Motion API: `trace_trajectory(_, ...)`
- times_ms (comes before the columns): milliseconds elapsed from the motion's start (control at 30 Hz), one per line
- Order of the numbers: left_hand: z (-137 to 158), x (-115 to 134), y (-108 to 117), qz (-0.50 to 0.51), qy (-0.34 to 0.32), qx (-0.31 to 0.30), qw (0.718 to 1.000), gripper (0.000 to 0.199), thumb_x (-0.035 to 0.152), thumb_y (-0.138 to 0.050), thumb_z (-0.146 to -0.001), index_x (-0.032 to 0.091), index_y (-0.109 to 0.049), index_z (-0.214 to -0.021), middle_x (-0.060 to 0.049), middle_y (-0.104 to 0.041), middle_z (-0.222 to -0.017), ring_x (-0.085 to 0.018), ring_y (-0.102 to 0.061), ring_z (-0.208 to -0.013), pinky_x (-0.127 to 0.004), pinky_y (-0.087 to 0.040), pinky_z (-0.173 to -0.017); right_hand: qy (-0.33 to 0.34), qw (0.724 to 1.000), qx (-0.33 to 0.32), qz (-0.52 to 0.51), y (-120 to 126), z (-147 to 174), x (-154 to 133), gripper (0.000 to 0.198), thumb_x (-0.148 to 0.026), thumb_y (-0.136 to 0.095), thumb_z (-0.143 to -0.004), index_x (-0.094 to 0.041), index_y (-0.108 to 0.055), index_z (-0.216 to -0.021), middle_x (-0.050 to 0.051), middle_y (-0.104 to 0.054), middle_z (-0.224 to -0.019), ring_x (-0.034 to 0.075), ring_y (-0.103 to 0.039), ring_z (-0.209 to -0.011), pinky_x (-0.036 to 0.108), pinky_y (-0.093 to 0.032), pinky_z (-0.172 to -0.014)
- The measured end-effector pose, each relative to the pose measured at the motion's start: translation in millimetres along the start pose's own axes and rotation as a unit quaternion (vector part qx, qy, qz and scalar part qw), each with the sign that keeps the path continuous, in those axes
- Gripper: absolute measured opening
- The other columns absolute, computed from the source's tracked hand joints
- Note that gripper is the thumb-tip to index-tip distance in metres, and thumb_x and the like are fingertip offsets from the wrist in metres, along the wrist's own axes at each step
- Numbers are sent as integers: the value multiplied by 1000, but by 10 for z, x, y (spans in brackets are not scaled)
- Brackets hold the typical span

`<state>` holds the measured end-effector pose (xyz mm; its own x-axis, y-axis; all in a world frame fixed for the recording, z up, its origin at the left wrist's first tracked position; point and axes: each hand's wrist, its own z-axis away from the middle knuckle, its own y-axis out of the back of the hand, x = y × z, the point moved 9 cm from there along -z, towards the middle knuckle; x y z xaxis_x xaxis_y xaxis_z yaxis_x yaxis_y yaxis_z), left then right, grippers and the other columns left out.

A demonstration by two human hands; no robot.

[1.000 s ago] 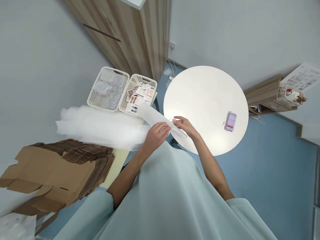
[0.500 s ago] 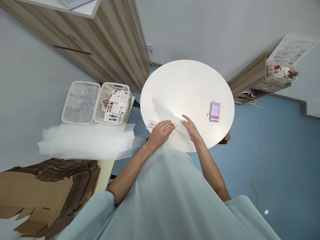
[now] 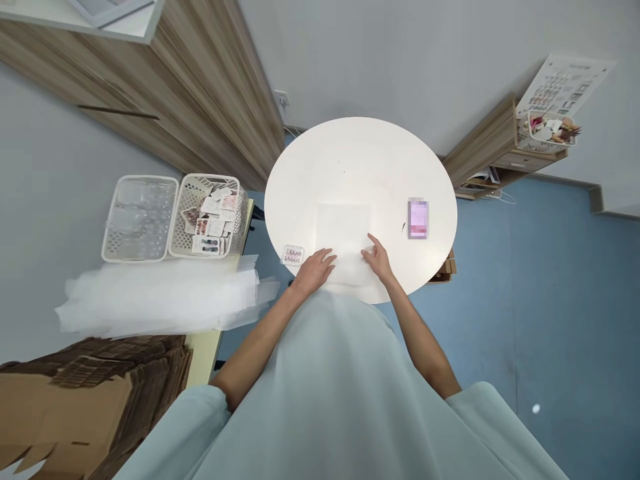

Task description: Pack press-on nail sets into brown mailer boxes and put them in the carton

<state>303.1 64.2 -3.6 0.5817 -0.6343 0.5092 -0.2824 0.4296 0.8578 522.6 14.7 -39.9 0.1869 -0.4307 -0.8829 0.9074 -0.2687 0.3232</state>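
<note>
A thin, translucent white foam sheet (image 3: 345,223) lies flat on the round white table (image 3: 370,147), close to my body. My left hand (image 3: 314,270) rests at the sheet's left edge with its fingers stretched out. On the sheet's right side is my right hand (image 3: 377,259), its index finger extended and the fingers apart. Neither hand holds anything. Just left of my left hand, a small clear case of press-on nails (image 3: 293,255) sits at the table's edge.
A phone-like item, blurred out (image 3: 419,219), lies on the table's right. At left stand a basket of clear cases (image 3: 143,217) and a basket of small packs (image 3: 207,217), beside a stack of white foam sheets (image 3: 160,297) and flattened cardboard boxes (image 3: 65,407).
The foam sheet was raised and slanted between both hands; now it lies flat on the table. My hands have moved apart and lie at its sides. The view has shifted slightly.
</note>
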Motion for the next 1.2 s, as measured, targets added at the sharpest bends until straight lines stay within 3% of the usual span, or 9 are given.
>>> trace_trajectory(100,40,-154,-298,-11,46,-48,998,45,35,-51,-108,19,-58,-149,-17,-47,-167,-34,-49,-151,-52,-47,-121,-11,996,31,82,-16,-17,126,69,-38,-63,-92,-17,-51,-156,0,-63,-89,20,-62,-81,35,-55,-86)
trace_trajectory(200,76,-231,-489,-28,65,-67,995,45,32,-52,-106,18,-59,-149,-17,-43,-170,-34,-43,-156,-51,-43,-125,-14,988,48,146,-15,-3,183,69,-36,-58,-95,-17,-47,-160,2,-66,-94,21,-63,-85,36,-54,-88)
trace_trajectory(367,119,-249,-586,-41,69,-54,995,46,28,-50,-106,16,-58,-149,-18,-38,-172,-34,-37,-160,-52,-40,-126,-19,977,52,208,29,115,243,78,-37,-58,-96,-18,-33,-167,6,-69,-111,21,-65,-85,35,-54,-85)
trace_trajectory(500,114,-232,-598,-37,67,-54,996,47,27,-52,-104,14,-59,-148,-19,-38,-172,-35,-36,-160,-51,-39,-127,-43,965,44,253,67,267,370,79,-34,-59,-96,-20,-31,-168,6,-71,-110,21,-66,-86,35,-53,-82)
trace_trajectory(667,104,-341,-452,-9,59,-33,998,45,30,-52,-104,19,-60,-147,-15,-43,-170,-33,-40,-158,-52,-39,-128,-64,967,44,241,104,435,498,72,-31,-55,-97,-19,-35,-165,4,-73,-105,21,-67,-88,34,-52,-82)
trace_trajectory(867,308,-1041,22,-20,116,25,993,59,40,-72,-93,21,-58,-147,-17,-44,-169,-39,-37,-159,-60,-37,-127,-73,972,64,214,179,462,516,67,-32,-56,-96,-21,-42,-161,3,-74,-103,21,-67,-90,34,-52,-83)
trace_trajectory(1000,443,-1383,116,-13,120,13,993,59,31,-75,-85,21,-60,-142,-16,-53,-163,-41,-47,-150,-61,-43,-122,-72,974,73,203,217,407,508,66,-33,-58,-96,-20,-45,-160,4,-74,-103,22,-68,-90,34,-52,-83)
trace_trajectory(1200,434,-1447,132,-3,110,23,994,48,33,-61,-91,20,-63,-137,-17,-60,-153,-39,-57,-139,-56,-52,-113,-77,972,81,205,273,400,494,68,-35,-62,-95,-19,-45,-159,5,-76,-104,23,-68,-90,34,-52,-81)
